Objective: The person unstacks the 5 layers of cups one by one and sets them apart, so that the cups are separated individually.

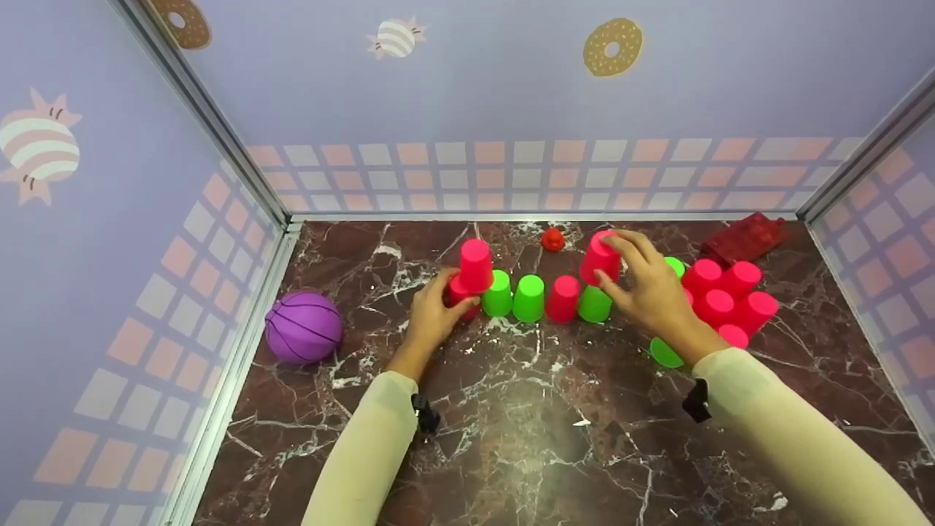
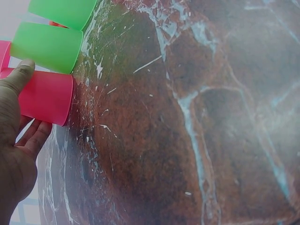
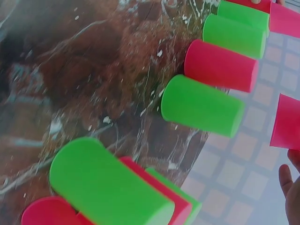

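On the marble table [image 1: 511, 409] a row of upturned cups stands side by side: a pink end cup [image 1: 460, 296], two green cups [image 1: 498, 294] [image 1: 529, 298], a pink middle cup [image 1: 563, 299] and another green cup [image 1: 594, 305]. The left hand [image 1: 432, 315] is curled round the pink end cup, thumb on one side and fingers on the other, as the left wrist view shows. A second pink cup [image 1: 475, 265] sits above it, on the row. The right hand [image 1: 650, 288] pinches a raised pink cup [image 1: 600, 257] between thumb and fingers, holding it just above the green cup at the right end. Behind that hand lies a cluster of pink cups [image 1: 730, 299]. A purple ball [image 1: 303, 327] rests near the left wall, and a small red toy [image 1: 553, 239] near the back wall
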{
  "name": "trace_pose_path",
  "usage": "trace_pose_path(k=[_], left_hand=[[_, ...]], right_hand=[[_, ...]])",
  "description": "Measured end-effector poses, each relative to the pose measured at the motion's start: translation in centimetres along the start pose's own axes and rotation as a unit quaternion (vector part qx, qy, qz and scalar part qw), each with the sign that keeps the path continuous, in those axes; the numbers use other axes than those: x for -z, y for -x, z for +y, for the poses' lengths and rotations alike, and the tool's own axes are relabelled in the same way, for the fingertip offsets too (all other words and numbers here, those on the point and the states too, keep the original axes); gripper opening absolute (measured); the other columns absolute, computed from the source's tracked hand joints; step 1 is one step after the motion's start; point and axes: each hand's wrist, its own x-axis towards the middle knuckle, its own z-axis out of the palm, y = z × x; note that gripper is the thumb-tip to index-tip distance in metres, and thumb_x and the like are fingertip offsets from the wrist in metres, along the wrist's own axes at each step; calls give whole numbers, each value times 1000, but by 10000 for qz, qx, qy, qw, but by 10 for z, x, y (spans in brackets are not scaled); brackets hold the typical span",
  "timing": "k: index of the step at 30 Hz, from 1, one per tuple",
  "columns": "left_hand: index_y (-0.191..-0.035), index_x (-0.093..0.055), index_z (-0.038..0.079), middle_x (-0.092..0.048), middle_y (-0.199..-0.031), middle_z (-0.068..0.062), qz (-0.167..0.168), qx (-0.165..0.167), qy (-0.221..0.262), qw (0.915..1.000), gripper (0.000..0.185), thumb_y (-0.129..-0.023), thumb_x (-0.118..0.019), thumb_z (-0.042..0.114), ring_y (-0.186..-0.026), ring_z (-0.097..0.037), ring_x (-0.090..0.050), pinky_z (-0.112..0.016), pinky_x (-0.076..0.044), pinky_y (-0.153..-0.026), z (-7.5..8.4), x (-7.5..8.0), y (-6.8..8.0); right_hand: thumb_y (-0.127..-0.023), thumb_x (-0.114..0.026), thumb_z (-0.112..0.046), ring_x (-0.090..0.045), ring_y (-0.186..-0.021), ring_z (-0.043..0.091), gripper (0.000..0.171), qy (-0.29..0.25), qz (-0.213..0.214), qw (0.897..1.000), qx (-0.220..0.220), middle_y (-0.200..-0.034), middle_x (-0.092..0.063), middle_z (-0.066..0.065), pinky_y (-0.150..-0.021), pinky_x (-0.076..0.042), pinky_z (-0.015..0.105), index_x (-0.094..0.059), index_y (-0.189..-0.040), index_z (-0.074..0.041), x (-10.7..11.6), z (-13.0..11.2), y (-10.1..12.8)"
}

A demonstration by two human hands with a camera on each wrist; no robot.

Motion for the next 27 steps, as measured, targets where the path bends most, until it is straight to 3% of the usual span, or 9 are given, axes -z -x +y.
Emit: trace_pose_path(k=[5,7,13,17,23,27], left_hand=[[-138,-68,9,-77,-125,-24,45,-116,11,9999,61,-88,-94,32,-115,-41,-77,-58,-62,-100,-1,-1,0],[-138,-68,10,-78,-125,-24,72,-144,1,9999,61,-88,-94,33,-114,-41,-77,-57,-62,-100,-1,-1,0],[-137,-68,11,-78,-125,-23,66,-124,2,9999,60,-88,-94,33,-115,-41,-77,-57,-62,-102,-2,0,0],[-137,-67,12,-78,-126,-22,25,-53,-5,10000,60,-88,-94,33,-116,-40,-76,-57,-61,-103,-1,0,1],[-138,-68,12,-77,-131,-22,36,-16,49,10000,60,-87,-94,30,-121,-41,-76,-58,-60,-107,0,0,1],[-137,-68,12,-78,-129,-22,81,-32,73,9999,59,-87,-95,28,-119,-42,-76,-58,-60,-106,0,-1,1]], right_hand=[[-93,-88,-9,-69,-89,33,56,197,88,9997,70,-145,-65,22,-66,-56,39,-66,-144,-6,18,9,9],[-93,-88,-9,-72,-98,34,57,261,102,9996,96,-145,-65,21,-64,-55,36,-66,-145,-6,26,13,13],[-91,-89,-8,-69,-82,26,57,479,220,9986,49,-144,-67,22,-59,-46,28,-67,-144,-4,49,27,31],[-91,-89,-7,-68,-87,26,56,561,252,9979,-200,-144,-67,21,-63,-44,21,-68,-143,-4,64,35,46],[-87,-90,-3,-73,-111,40,56,622,524,9939,-745,-139,-69,20,-86,-53,34,-70,-140,-4,80,44,67],[-87,-90,-3,-72,-109,41,57,691,570,9908,-1015,-140,-69,20,-88,-46,19,-69,-141,-4,91,52,81]])
